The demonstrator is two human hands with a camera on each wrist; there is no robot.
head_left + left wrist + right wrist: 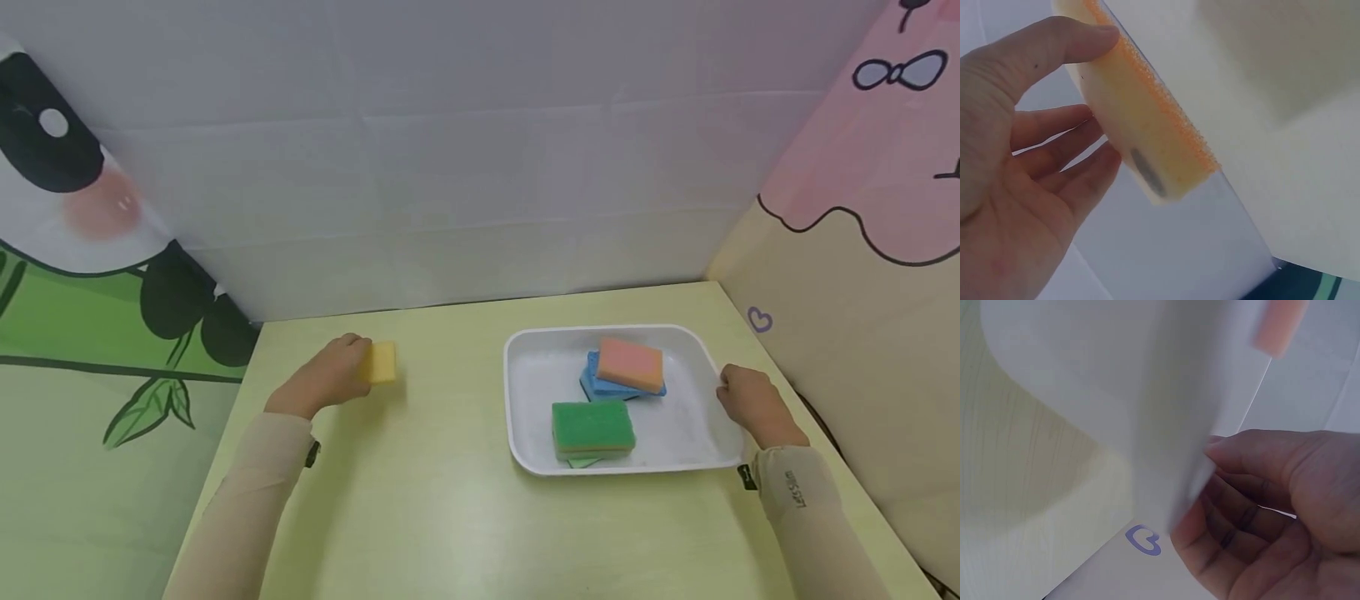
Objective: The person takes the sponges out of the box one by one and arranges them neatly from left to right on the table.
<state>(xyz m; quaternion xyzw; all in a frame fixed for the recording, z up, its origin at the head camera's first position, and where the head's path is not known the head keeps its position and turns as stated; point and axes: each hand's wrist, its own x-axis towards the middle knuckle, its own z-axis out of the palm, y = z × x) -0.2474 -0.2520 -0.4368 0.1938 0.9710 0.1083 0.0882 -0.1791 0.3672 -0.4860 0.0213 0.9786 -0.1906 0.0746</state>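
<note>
My left hand pinches a yellow sponge over the left part of the table. In the left wrist view the sponge shows a coarse orange layer along one side and a dark oval mark near its lower end. At the right, my right hand grips the short rim of a white tray; thumb and curled fingers hold that edge in the right wrist view. Inside the tray, a pink-orange sponge lies on blue sponges. Nearer me, a green sponge rests over a light green piece.
The pale yellow table ends at a white back wall. A printed green and black panel borders the left side, and a pink and cream panel the right.
</note>
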